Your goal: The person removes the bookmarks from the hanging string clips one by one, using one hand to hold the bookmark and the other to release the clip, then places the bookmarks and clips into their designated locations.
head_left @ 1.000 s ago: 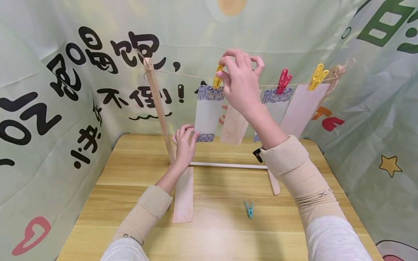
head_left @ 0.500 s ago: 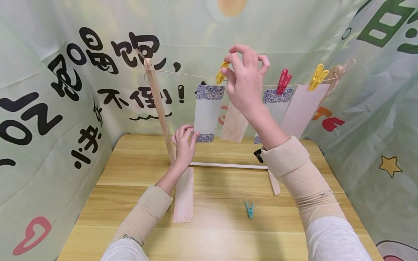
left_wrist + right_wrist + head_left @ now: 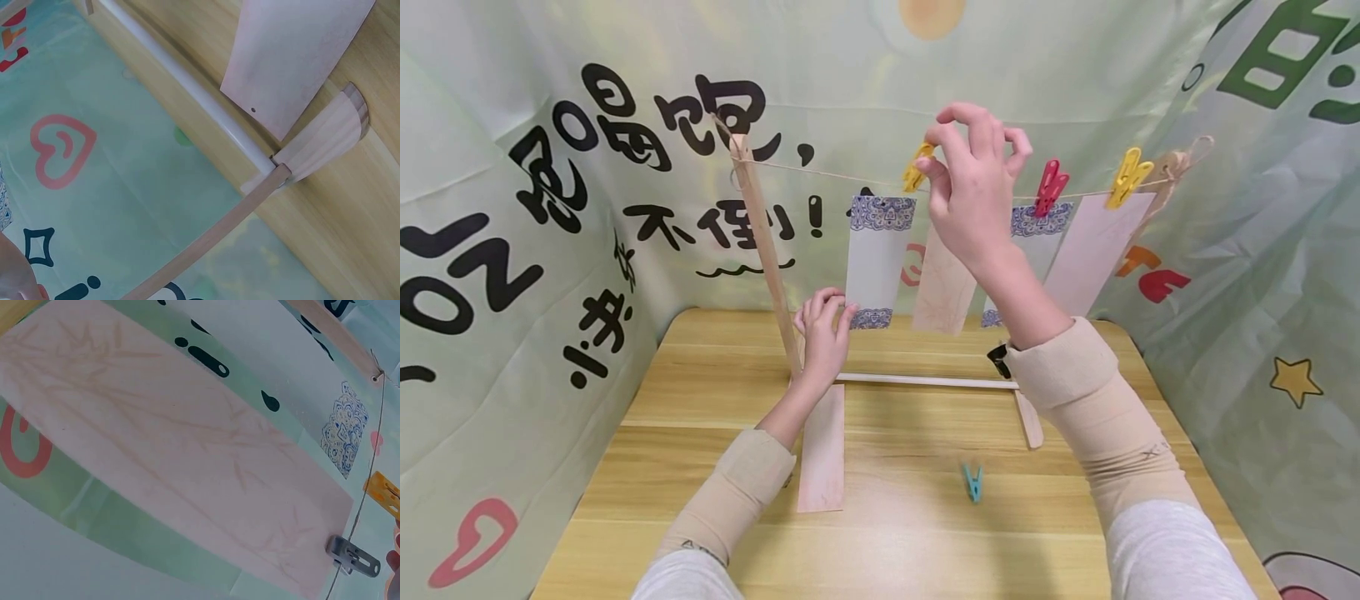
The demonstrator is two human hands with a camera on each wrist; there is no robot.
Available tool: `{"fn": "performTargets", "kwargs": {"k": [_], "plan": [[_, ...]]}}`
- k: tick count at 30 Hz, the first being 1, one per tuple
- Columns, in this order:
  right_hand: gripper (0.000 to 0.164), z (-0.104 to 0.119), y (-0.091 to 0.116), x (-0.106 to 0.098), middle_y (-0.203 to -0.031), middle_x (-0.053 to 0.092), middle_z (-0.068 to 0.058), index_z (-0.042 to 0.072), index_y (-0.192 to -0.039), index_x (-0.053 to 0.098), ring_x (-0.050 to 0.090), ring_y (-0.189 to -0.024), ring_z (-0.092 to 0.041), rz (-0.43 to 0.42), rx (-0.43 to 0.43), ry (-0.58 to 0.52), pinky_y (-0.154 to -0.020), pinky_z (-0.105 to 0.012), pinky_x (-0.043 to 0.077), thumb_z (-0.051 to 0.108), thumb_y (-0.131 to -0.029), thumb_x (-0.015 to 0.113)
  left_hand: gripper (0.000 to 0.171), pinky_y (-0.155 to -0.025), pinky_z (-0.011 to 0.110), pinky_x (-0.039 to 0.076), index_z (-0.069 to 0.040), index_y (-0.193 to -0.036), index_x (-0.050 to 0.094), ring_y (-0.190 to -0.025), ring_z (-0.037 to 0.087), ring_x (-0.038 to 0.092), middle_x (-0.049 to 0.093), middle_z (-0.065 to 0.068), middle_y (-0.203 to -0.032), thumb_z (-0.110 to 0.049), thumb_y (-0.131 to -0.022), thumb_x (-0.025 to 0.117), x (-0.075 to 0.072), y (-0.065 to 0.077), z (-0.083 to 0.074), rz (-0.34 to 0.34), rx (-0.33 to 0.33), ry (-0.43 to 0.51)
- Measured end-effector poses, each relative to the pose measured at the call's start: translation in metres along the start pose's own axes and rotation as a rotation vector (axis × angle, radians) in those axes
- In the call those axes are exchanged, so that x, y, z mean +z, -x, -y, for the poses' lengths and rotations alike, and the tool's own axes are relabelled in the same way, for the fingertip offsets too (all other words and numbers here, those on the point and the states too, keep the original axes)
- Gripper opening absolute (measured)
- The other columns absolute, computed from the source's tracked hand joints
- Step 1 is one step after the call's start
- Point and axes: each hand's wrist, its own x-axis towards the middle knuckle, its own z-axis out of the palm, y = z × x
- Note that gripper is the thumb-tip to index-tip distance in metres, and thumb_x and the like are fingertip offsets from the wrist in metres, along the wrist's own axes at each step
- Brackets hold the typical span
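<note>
My right hand (image 3: 973, 179) is raised at the string (image 3: 827, 173) and pinches a yellow clothespin (image 3: 917, 167) between thumb and forefinger. In the right wrist view this clothespin (image 3: 382, 494) is at the string, apart from the blue-patterned card (image 3: 345, 434). Lower left, my left hand (image 3: 825, 333) holds that white card (image 3: 874, 258) at its lower left edge, upright just under the string. Beside it hangs a pink card (image 3: 943, 283) with a faint plant print; a grey clip (image 3: 353, 556) fastens it to the string. My right hand hides that clip from the head view.
Two wooden posts, the left one (image 3: 766, 250) in full view, carry the string. A red clothespin (image 3: 1051, 187) and another yellow clothespin (image 3: 1129, 177) hold cards at right. On the table (image 3: 895, 550) lie a pink card (image 3: 822, 450) and a teal clothespin (image 3: 973, 483).
My right hand has moved the yellow clothespin up and to the right, off the top of the blue-patterned card. My left hand and that card have stayed almost still.
</note>
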Motion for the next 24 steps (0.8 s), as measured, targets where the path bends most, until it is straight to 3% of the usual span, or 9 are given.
{"fn": "performTargets", "kwargs": {"k": [9,15,24], "plan": [[0.025,-0.003,0.007,-0.006,-0.112,0.051,-0.009,0.003,-0.092,0.059,0.043,-0.107,-0.024,-0.036,-0.028,-0.012,-0.098,-0.039,0.011,0.026,-0.092,0.052,0.020,-0.093,0.051,0.016,0.002,-0.087,0.059,-0.101,0.031,0.043,0.053,0.015,-0.106,-0.018,-0.087,0.058,0.000,0.003,-0.001,-0.009,0.004,-0.005],[0.025,-0.005,0.016,-0.009,-0.112,0.050,-0.011,0.001,-0.094,0.059,0.043,-0.107,-0.026,-0.084,-0.062,-0.030,-0.098,-0.041,0.011,0.026,-0.089,0.056,0.018,-0.094,0.051,0.016,0.002,-0.086,0.059,-0.101,0.031,0.043,0.053,0.015,-0.106,-0.017,-0.087,0.059,-0.001,0.008,-0.002,-0.002,0.005,0.000],[0.024,-0.009,0.030,-0.018,-0.112,0.049,-0.012,0.000,-0.093,0.057,0.042,-0.110,-0.026,-0.082,-0.054,-0.040,-0.099,-0.040,0.010,0.022,-0.084,0.062,0.016,-0.094,0.050,0.016,0.001,-0.083,0.059,-0.101,0.031,0.042,0.052,0.015,-0.107,-0.015,-0.086,0.060,-0.002,0.017,-0.006,0.018,0.021,0.000]]}}
